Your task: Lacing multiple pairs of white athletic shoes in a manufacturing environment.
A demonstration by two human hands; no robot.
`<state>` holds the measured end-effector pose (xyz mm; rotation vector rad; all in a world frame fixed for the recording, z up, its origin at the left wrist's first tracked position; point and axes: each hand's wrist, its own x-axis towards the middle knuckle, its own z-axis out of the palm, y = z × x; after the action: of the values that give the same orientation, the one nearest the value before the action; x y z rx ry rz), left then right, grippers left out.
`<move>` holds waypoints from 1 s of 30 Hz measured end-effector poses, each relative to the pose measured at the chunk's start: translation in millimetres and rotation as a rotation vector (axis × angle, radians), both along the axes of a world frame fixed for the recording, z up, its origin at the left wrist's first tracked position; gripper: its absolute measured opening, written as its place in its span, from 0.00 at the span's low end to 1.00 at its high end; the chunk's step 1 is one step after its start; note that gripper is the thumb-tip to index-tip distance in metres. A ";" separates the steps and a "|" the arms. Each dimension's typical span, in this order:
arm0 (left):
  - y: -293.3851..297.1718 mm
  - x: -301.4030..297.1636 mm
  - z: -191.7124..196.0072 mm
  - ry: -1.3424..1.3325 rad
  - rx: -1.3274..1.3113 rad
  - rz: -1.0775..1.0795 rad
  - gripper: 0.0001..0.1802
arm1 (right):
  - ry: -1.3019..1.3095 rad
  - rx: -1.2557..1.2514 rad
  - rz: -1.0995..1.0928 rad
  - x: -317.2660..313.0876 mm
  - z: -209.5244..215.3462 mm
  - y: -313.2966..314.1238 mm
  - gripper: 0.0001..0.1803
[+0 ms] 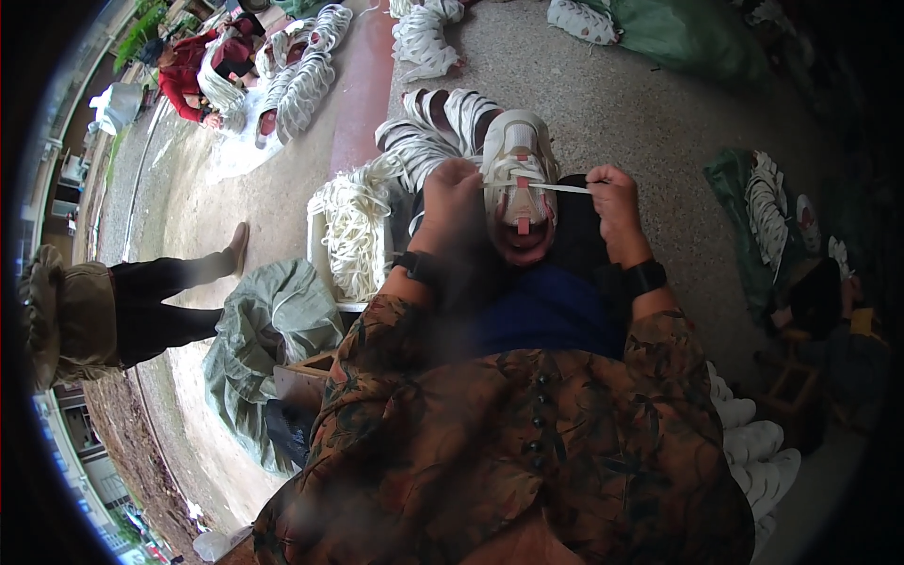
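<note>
While the white sneaker (520, 204) sits at your lap, toe pointing away, your right hand (617, 201) pinches a white lace (565, 188) drawn out to the sneaker's right; the fingers of your left hand (452, 193) grip it at the sneaker's left edge. Left of the sneaker stands a white bin (351, 306) heaped with loose laces (353, 221).

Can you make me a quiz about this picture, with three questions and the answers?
1. What is the right hand holding?
2. True or false: the box of white laces stands to the right of the shoe.
3. Which way does the shoe's toe point? A: toward the picture's bottom edge. B: toward its top edge.

Key
1. A white lace.
2. False: the box stands to the left.
3. B.
</note>
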<state>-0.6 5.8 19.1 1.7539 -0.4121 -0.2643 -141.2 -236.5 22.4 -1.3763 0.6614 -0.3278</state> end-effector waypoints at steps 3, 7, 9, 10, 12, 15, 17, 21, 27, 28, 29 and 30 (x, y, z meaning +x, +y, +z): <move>16.7 4.4 -1.1 0.279 -0.249 0.060 0.05 | -0.055 0.029 -0.225 -38.6 3.1 -42.8 0.06; 20.3 -1.4 2.3 0.195 -0.193 -0.005 0.06 | -0.010 -0.023 -0.199 -49.4 -18.0 -44.1 0.03; 19.6 -3.3 11.3 -0.193 0.268 -0.089 0.08 | 0.311 -0.826 0.116 -40.3 -18.2 -29.7 0.07; 18.2 -5.9 16.4 -0.267 0.361 -0.120 0.12 | 0.258 -0.814 0.138 -36.1 -13.3 -21.2 0.13; 10.4 -14.6 24.4 -0.298 0.355 -0.154 0.12 | 0.106 -0.959 0.170 -22.1 1.5 -2.0 0.15; -4.2 -25.8 33.5 -0.450 0.493 -0.296 0.19 | -0.102 -1.087 0.280 -1.0 24.4 28.1 0.18; -15.1 -34.2 34.5 -0.525 0.535 -0.267 0.20 | -0.113 -1.051 0.373 9.3 32.0 46.1 0.20; -24.7 -37.4 21.6 -0.645 0.624 -0.171 0.21 | 0.121 -1.157 0.405 17.8 24.8 65.7 0.12; -17.7 3.0 -18.0 -0.580 0.603 -0.244 0.17 | 0.111 -1.222 0.394 39.7 6.4 42.6 0.13; -16.5 8.3 -20.9 -0.588 0.597 -0.261 0.16 | 0.102 -1.223 0.407 42.8 6.0 37.9 0.12; -14.9 11.9 -21.6 -0.597 0.591 -0.278 0.16 | 0.085 -1.228 0.411 44.5 6.1 34.6 0.11; -14.9 12.8 -20.6 -0.571 0.593 -0.301 0.16 | 0.094 -1.228 0.421 45.1 7.0 32.2 0.11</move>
<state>12.2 -9.1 -1.5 2.3450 -1.1025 -0.0924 -96.1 -204.3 29.3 -2.6576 0.1717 -0.3358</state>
